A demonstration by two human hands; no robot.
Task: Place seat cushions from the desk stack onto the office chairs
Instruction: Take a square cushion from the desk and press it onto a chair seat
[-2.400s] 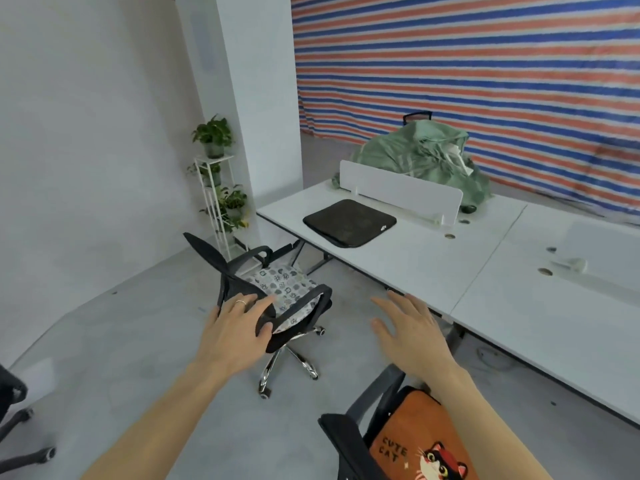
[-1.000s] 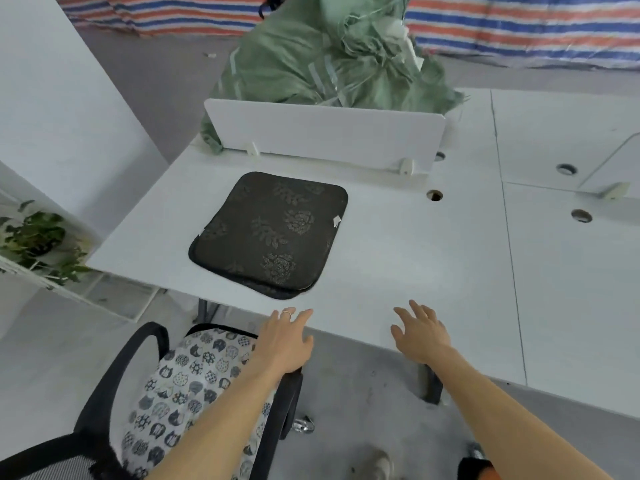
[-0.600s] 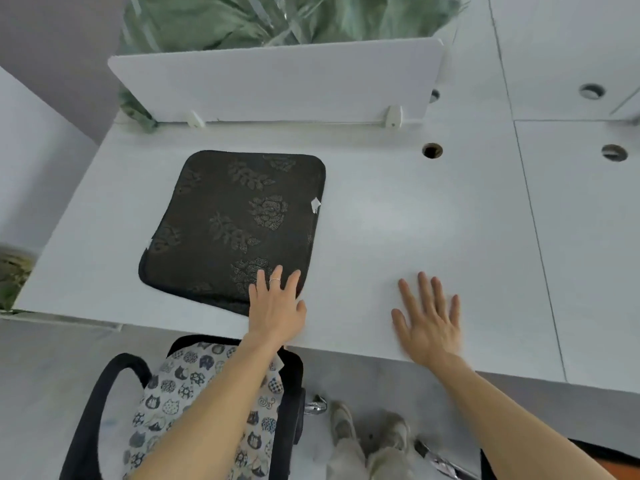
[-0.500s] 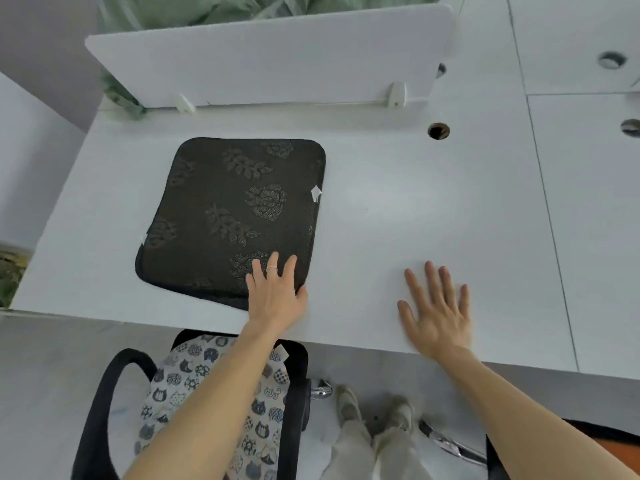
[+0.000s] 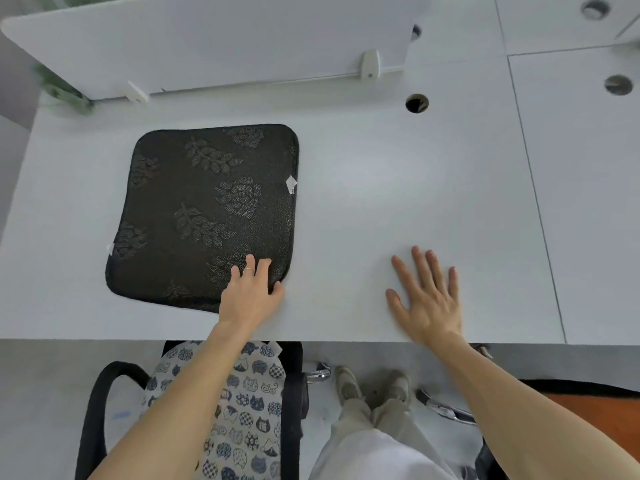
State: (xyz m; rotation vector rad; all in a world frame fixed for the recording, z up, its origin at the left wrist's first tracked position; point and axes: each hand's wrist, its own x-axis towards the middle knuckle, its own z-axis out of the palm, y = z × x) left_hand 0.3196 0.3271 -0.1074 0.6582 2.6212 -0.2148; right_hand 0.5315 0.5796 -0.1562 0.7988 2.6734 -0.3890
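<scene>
On the white surface (image 5: 381, 202), left-centre: black floral cushion (image 5: 204, 216) lies flat, its near edge close to the front lip. L hand (image 5: 251, 292) rests on the cushion's near-right corner, fingers extended on top, thumb against the corner edge; I see no closed grip. R hand (image 5: 427, 299) lies palm-down on bare surface, fingers spread, holding nothing, well right of the cushion. Below the front edge: office chair (image 5: 292, 393) w/ cat-print cushion (image 5: 249, 393) on its seat, partly under the L forearm. Orange cushion (image 5: 606, 420) at lower-right frame edge. White divider panel (image 5: 225, 39) stands behind the black cushion.
</scene>
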